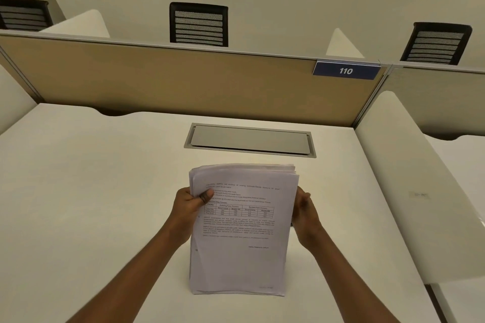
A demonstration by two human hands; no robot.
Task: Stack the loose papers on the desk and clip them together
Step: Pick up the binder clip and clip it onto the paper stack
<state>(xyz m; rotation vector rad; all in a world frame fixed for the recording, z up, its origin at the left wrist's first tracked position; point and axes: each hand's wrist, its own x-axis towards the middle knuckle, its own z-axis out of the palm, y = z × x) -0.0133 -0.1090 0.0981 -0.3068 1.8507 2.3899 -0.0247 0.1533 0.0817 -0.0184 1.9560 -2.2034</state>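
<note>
A stack of white printed papers [241,233] stands upright on its bottom edge on the white desk [91,191], printed side toward me. My left hand [187,207] grips its left edge, thumb on the front sheet. My right hand [305,214] holds the right edge, its fingers hidden behind the sheets. The top edges of the sheets are slightly uneven. No clip is visible.
A grey metal cable flap [249,139] is set into the desk just beyond the papers. A tan partition [170,78] with a blue "110" plate [346,70] closes the far edge. White side dividers [409,173] flank the desk; black mesh chairs [198,25] stand behind.
</note>
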